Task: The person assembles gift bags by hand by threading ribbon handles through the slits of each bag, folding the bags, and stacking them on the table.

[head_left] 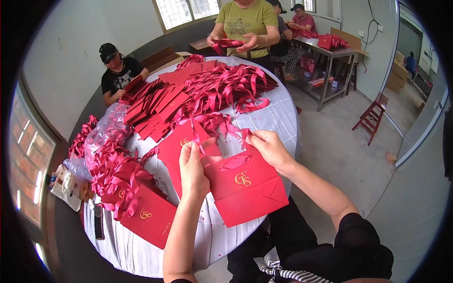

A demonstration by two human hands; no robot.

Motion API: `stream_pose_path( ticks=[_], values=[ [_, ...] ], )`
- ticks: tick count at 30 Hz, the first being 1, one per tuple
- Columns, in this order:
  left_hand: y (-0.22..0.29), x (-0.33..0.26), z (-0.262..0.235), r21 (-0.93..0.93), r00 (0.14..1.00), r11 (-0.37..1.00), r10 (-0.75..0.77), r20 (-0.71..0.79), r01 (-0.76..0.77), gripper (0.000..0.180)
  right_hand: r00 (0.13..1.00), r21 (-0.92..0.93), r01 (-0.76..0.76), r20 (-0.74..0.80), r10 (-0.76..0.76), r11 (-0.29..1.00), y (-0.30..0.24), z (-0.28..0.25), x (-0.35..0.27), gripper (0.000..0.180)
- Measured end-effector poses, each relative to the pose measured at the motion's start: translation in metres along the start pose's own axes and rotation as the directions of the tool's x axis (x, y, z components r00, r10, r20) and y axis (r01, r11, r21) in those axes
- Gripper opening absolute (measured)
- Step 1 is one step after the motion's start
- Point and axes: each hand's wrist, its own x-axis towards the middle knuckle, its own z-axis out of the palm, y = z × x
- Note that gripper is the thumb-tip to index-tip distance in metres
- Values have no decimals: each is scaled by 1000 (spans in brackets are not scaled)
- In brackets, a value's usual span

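With the left hand [193,172], pinches a ribbon [202,147] between thumb and fingertips, near the upper left corner of a red bag [250,195]. With the right hand [270,147], grips ribbon at the upper right corner, fingers closed on it; cannot tell whether on the bag's edge too. Holds the bag tilted between both hands, folded flat, at the near edge of the table, gold emblem upward, a handle [236,162] lying across the top part. Has a second bag [171,153] on the white cloth [284,123], partly behind the left hand, and a third bag [150,217] to the left, beside a ribbon pile [118,165] and clear plastic [106,127]. Faces, farther out, stacked bags [155,106] next to a big ribbon heap [224,87]. Shares the table with a person in black [120,78] and, opposite, a person in green [247,23], both handling red pieces. Has a red stool [372,118] off to the right, well apart.
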Motion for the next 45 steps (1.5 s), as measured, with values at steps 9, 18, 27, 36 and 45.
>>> stream_pose_path(
  ticks=[9, 18, 27, 36, 45],
  values=[
    [18, -36, 33, 643, 754, 428, 521, 400, -636, 31, 989, 344, 78, -146, -29, 936, -33, -21, 0, 19],
    [12, -67, 45, 442, 825, 742, 262, 501, -504, 59, 913, -63, 395, 138, -384, 917, -78, 24, -37, 18],
    [6, -58, -13, 402, 962, 897, 79, 260, -182, 29, 850, -409, 525, 308, -428, 747, -42, 9, -7, 16],
    [-13, -61, -29, 479, 845, 713, 517, 133, -512, 30, 685, -412, 720, 551, -477, 559, -27, 16, -25, 23],
    [12, -57, -30, 701, 750, 300, 411, 518, -647, 52, 691, -338, 690, 573, -442, 640, -28, 15, -30, 14]
  ],
)
